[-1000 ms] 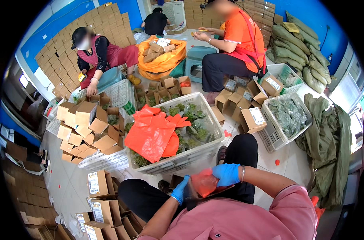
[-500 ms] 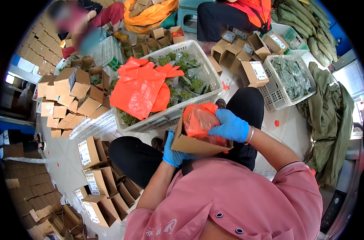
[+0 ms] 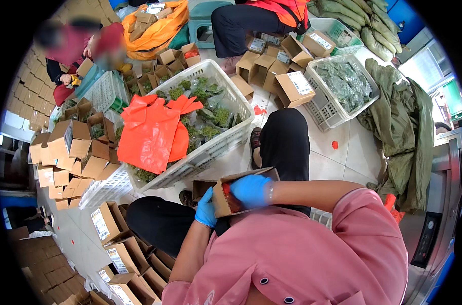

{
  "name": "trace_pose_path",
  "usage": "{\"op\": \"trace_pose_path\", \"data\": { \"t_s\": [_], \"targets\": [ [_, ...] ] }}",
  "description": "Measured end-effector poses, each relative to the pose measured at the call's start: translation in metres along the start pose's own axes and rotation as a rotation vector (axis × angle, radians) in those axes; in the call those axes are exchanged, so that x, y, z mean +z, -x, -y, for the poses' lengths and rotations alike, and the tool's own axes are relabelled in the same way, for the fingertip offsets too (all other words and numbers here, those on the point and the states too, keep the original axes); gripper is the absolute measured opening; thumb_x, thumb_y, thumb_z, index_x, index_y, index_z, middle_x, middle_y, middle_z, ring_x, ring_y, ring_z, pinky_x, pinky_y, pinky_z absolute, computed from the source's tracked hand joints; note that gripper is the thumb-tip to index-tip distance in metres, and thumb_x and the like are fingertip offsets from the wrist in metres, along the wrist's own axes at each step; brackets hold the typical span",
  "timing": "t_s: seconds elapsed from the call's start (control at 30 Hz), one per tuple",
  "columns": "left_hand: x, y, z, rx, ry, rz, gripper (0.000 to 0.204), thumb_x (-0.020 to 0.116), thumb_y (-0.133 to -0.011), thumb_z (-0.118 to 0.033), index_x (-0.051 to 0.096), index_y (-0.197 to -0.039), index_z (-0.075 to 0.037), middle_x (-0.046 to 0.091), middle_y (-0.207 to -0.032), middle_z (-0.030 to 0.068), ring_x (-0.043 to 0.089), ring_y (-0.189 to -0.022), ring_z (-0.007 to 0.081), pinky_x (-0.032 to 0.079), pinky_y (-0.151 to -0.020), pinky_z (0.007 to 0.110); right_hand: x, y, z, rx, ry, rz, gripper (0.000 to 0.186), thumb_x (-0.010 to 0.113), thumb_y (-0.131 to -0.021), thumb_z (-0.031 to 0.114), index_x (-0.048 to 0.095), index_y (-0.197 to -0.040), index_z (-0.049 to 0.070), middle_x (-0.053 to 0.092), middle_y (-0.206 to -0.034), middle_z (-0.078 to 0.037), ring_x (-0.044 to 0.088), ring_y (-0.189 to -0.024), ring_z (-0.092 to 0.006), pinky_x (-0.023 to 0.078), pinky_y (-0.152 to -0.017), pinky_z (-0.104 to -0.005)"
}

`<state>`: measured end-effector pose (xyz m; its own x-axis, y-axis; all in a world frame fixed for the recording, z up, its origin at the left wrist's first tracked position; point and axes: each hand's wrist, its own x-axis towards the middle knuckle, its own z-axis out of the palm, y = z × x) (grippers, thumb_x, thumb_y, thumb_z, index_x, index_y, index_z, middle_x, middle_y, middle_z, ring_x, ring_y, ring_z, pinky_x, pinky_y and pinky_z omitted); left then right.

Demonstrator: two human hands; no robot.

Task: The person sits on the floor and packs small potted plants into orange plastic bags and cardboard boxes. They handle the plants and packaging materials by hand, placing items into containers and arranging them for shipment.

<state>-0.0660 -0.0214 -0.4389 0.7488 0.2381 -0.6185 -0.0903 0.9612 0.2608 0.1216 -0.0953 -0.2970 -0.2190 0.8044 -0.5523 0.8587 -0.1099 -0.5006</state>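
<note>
In my lap is a small open cardboard box [image 3: 220, 204]. My left hand [image 3: 206, 209], in a blue glove, grips its left side. My right hand [image 3: 250, 191], gloved in blue too, reaches down into the box, over a red plastic bag [image 3: 231, 199] that partly shows inside. The box wall and motion blur hide the right fingers. Just beyond the left hand is another brown cardboard piece [image 3: 203, 189], partly covered. In front of me, a stack of flat red plastic bags [image 3: 148, 134] lies over a white crate [image 3: 190, 170] of bagged leafy greens.
Open cartons [image 3: 126, 256] stand in rows at my left, with more cartons [image 3: 71, 142] piled beyond. A white crate [image 3: 322, 113] of bagged greens stands at the right, beside a green cloth [image 3: 401, 137]. Two people sit working at the far side.
My right hand has moved from the top of the red bag down inside the box. The red bag sits deeper in it. The box has shifted left and lower in view.
</note>
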Motion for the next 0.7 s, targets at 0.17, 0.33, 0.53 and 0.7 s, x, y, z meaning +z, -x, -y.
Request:
{"op": "trace_pose_path", "data": {
  "t_s": [0.17,0.33,0.53,0.7],
  "targets": [
    [0.007,0.007,-0.006,-0.023,-0.047,0.011,0.053,0.055,-0.086,-0.040,0.051,-0.127,-0.007,0.055,-0.126,0.0142,0.052,-0.114,0.0329,0.039,-0.101,0.047,0.011,-0.013,0.003,-0.008,-0.065,-0.037,0.024,0.063,-0.075,0.016,0.067,-0.094,0.002,0.066,-0.095,-0.021,0.064,-0.085,-0.0379,0.052,-0.073,-0.0437],
    [0.021,0.011,-0.004,0.029,-0.054,0.256,0.063,0.056,-0.086,-0.038,0.040,-0.135,-0.001,0.046,-0.136,0.0166,0.045,-0.124,0.0315,0.033,-0.106,0.044,0.045,0.002,-0.012,-0.144,0.148,-0.059,0.032,0.058,-0.080,0.013,0.062,-0.109,-0.001,0.061,-0.112,-0.022,0.062,-0.098,-0.0361,0.051,-0.083,-0.0398],
    [0.009,0.000,0.000,0.021,-0.006,-0.057,0.050,0.054,-0.090,-0.033,0.048,-0.130,-0.004,0.052,-0.130,0.0137,0.049,-0.119,0.0289,0.038,-0.103,0.042,0.055,-0.017,-0.019,-0.090,0.116,-0.295,0.026,0.055,-0.081,0.012,0.059,-0.102,-0.002,0.062,-0.096,-0.025,0.063,-0.087,-0.0379,0.052,-0.073,-0.0422],
    [0.015,0.008,0.002,0.044,-0.086,-0.020,0.055,0.053,-0.091,-0.038,0.044,-0.134,-0.006,0.049,-0.133,0.0124,0.047,-0.122,0.0277,0.038,-0.103,0.042,-0.005,0.022,0.005,-0.042,0.042,-0.008,0.026,0.059,-0.078,0.013,0.062,-0.097,-0.002,0.062,-0.099,-0.025,0.063,-0.088,-0.0392,0.052,-0.073,-0.0417]
  ]
}}
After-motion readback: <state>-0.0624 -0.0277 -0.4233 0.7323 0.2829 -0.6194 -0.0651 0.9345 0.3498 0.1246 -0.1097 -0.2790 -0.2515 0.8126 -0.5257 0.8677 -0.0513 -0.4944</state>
